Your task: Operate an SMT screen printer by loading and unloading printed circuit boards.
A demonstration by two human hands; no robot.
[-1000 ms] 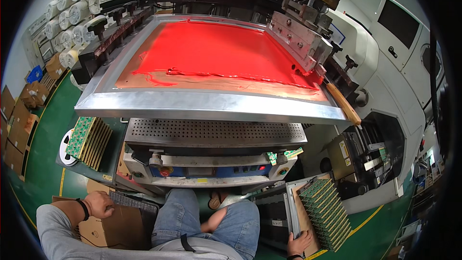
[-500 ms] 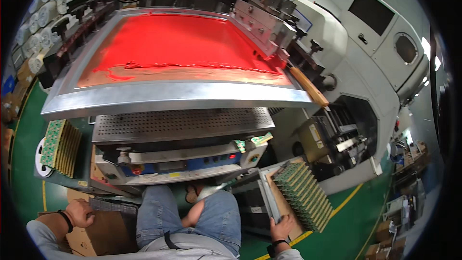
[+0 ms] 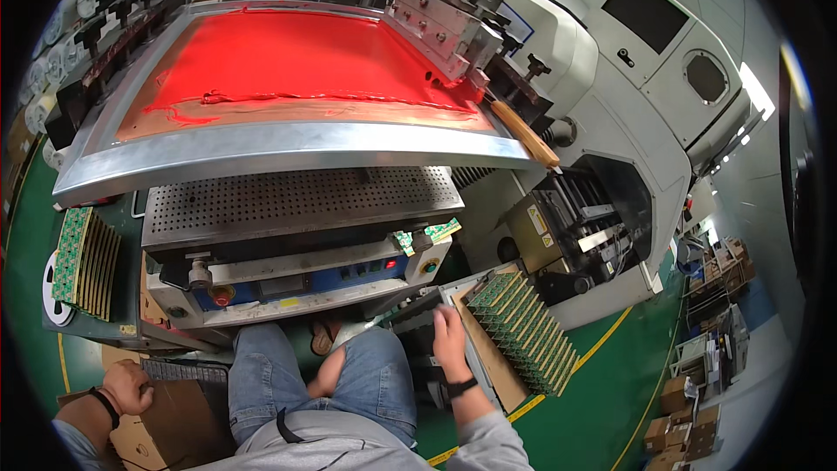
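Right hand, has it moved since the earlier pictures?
Yes: judged against the brown board, the right hand has moved forward, away from the board's near end, and to the left.

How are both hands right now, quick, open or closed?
Left hand: fingers curled, at the cardboard box; can't tell if it holds anything.
Right hand: fingers partly bent, near the green boards; can't tell if open or closed.

2 hands (image 3: pixel 128 387) (image 3: pixel 450 347), 2 board stacks (image 3: pixel 87 263) (image 3: pixel 521 331), 1 framed screen (image 3: pixel 296 147).
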